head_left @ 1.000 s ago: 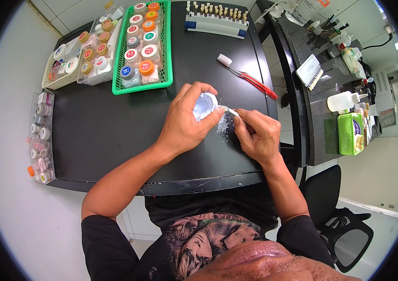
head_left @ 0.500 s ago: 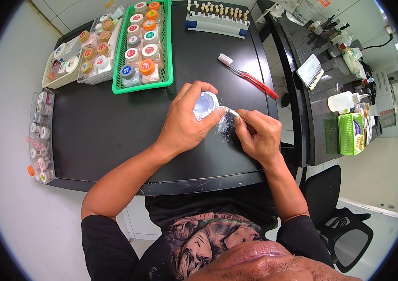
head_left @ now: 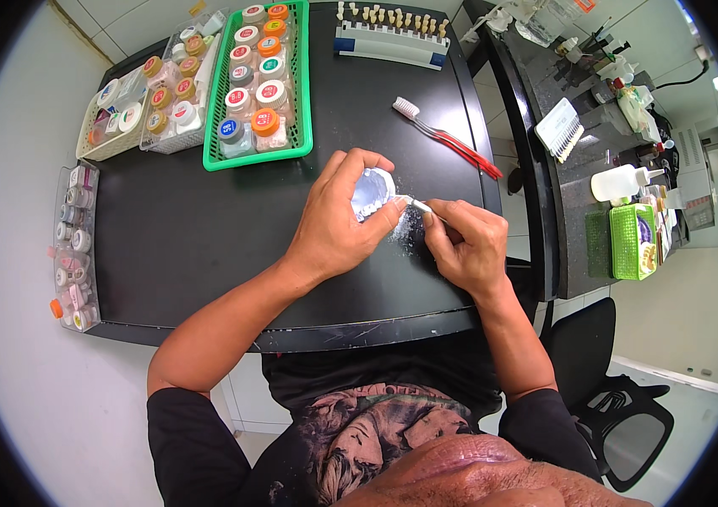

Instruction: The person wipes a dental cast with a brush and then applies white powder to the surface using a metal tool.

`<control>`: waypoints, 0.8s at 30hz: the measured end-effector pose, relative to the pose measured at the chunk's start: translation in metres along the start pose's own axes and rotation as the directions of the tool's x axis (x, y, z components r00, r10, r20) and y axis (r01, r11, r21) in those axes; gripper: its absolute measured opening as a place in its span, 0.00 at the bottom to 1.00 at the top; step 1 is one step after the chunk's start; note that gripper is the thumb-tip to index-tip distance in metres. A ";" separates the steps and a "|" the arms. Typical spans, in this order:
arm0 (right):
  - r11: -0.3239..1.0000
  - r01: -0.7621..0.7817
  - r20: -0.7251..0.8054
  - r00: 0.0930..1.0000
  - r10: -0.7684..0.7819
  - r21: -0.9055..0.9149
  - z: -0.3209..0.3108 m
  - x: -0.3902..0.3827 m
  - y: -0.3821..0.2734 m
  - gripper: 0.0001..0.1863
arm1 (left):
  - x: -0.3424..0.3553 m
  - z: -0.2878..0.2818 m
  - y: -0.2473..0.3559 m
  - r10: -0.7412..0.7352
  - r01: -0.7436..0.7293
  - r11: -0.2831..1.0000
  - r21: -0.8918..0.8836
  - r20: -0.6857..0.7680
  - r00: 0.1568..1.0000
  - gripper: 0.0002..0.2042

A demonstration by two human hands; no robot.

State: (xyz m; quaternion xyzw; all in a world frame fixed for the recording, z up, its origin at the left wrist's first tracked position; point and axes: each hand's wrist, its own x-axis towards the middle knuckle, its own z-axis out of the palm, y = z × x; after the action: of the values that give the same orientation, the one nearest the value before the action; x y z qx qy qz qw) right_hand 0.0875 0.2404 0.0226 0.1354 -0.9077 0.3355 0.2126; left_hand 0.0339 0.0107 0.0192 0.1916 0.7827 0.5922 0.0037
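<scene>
My left hand (head_left: 335, 211) is wrapped round a pale dental cast (head_left: 372, 193), thumb along its near side and fingers over its far side. The cast has a bluish-grey middle and a white, toothed rim. Pinched in my right hand (head_left: 466, 242) is a slim carving tool (head_left: 420, 205) with a light handle. Its thin tip meets the cast's right edge, close to my left thumb. White powder (head_left: 405, 230) lies scattered on the black table just below and right of the cast.
A green basket (head_left: 305, 139) of lidded jars stands far left, with pale baskets (head_left: 93, 152) beside it. A clear tray (head_left: 89, 317) of small jars lines the left edge. Farther off are a tooth shade rack (head_left: 391, 48) and a red-handled toothbrush (head_left: 448, 139). A dark side counter (head_left: 574, 253) stands right.
The cast has turned slightly in my left hand, and the tool tip has shifted a little along its edge. Both arms otherwise keep their places.
</scene>
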 end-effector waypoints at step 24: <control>1.000 -0.022 0.004 1.000 0.022 -0.011 0.000 0.000 0.000 0.06 | 0.001 -0.003 0.004 -0.022 0.021 0.999 0.027 0.036 0.999 0.17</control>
State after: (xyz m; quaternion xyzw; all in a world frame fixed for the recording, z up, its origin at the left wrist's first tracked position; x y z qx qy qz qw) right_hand 0.0879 0.2408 0.0227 0.1247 -0.9115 0.3324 0.2078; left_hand 0.0332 0.0089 0.0238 0.1938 0.7925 0.5779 0.0218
